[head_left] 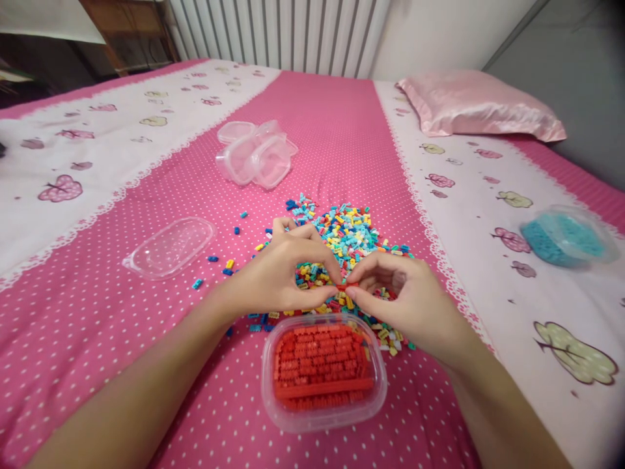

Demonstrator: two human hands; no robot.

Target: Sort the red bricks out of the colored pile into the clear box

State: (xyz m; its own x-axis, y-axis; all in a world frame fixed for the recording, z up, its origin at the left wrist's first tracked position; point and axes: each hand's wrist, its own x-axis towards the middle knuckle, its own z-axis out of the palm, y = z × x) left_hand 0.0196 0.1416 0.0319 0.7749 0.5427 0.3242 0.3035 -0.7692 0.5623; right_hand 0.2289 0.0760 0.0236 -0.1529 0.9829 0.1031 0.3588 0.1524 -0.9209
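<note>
My left hand (pixel 288 267) and my right hand (pixel 398 286) meet over a loose pile of small coloured building bricks (pixel 349 231). Between the thumb and fingertips of both hands is a small red brick piece (pixel 347 285), pinched from each side; whether it is one brick or several joined cannot be made out. Just below the hands sits a clear plastic container (pixel 322 425), uncovered, holding rows of red bricks (pixel 319 358) joined into strips. Part of the pile is hidden behind my hands.
A clear lid (pixel 170 247) lies at the left, with a few stray bricks (pixel 228 265) near it. Several clear containers (pixel 258 156) are heaped farther back. At the right stands a container of turquoise bricks (pixel 561 238). A pink pillow (pixel 481 104) rests on the bedspread (pixel 327 117).
</note>
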